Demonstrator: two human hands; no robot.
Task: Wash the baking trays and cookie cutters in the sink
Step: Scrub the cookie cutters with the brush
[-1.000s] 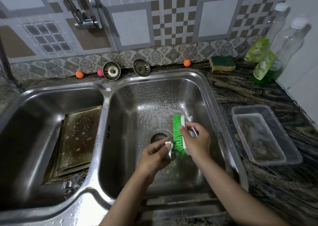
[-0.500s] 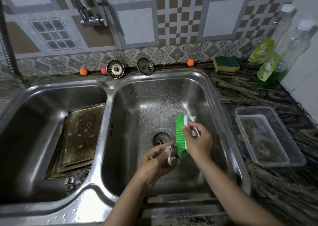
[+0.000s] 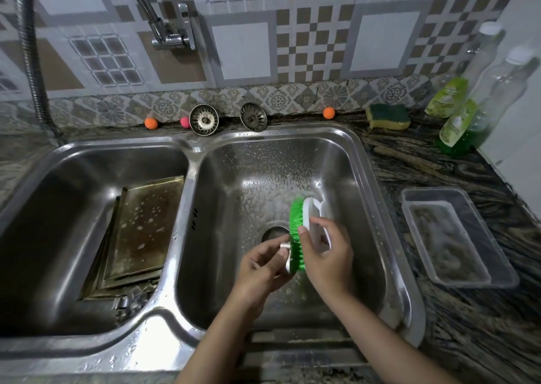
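Over the right basin of the steel sink (image 3: pixel 366 161), my left hand (image 3: pixel 263 266) pinches a small metal cookie cutter (image 3: pixel 287 255). My right hand (image 3: pixel 328 255) grips a scrubbing brush (image 3: pixel 304 222) with a white handle and green bristles, the bristles pressed against the cutter. Stained baking trays (image 3: pixel 140 228) lean stacked in the left basin, dotted with suds. More small metal cutters (image 3: pixel 128 301) lie in front of the trays at the basin floor.
A tap (image 3: pixel 172 32) hangs above the divider, with a flexible hose (image 3: pixel 32 61) at left. Two strainer plugs (image 3: pixel 204 119) lean on the back ledge beside small balls. A sponge (image 3: pixel 388 115), two soap bottles (image 3: pixel 459 129) and a clear plastic container (image 3: pixel 456 237) occupy the right counter.
The brush has slid a little along the cutter in a scrubbing stroke, and my left hand has turned the cutter slightly. The view has shifted a little to the right.
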